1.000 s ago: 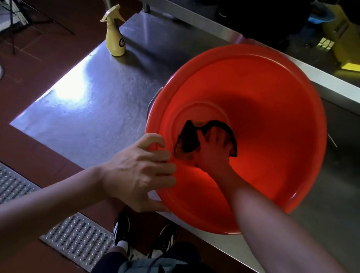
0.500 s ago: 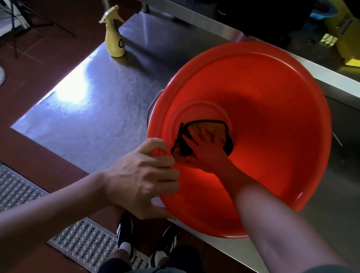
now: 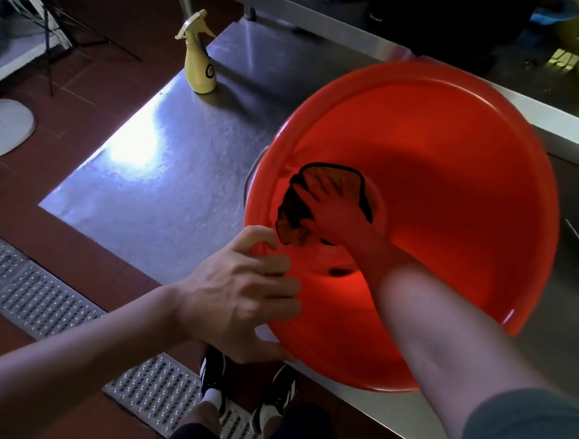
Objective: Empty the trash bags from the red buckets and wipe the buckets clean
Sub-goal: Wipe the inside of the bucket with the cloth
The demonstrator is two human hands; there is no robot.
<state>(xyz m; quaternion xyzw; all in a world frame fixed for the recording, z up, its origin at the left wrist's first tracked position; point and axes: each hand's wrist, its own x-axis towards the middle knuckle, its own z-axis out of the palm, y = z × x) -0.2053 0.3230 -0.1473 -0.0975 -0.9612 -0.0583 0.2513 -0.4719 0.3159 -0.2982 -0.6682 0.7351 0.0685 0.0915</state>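
Head view, left hand point(image 3: 237, 296) grips red bucket point(image 3: 463, 187) rim, right hand point(image 3: 332, 206) presses cloth point(image 3: 292, 216)

Stainless steel worktop point(image 3: 163, 184), brushed and scuffed, with a bright glare patch near its left edge. On it, toward the far left corner, a yellow spray bottle point(image 3: 199, 63), upright, nozzle pointing right. Near the front edge, a red bucket point(image 3: 463, 187), tipped so that its open mouth faces the camera, well apart from the bottle. Along the far side, a raised steel ledge point(image 3: 558, 126). Below, red-brown tiled floor point(image 3: 90, 91) with a perforated metal drain grate point(image 3: 33, 296) running beside the front edge.
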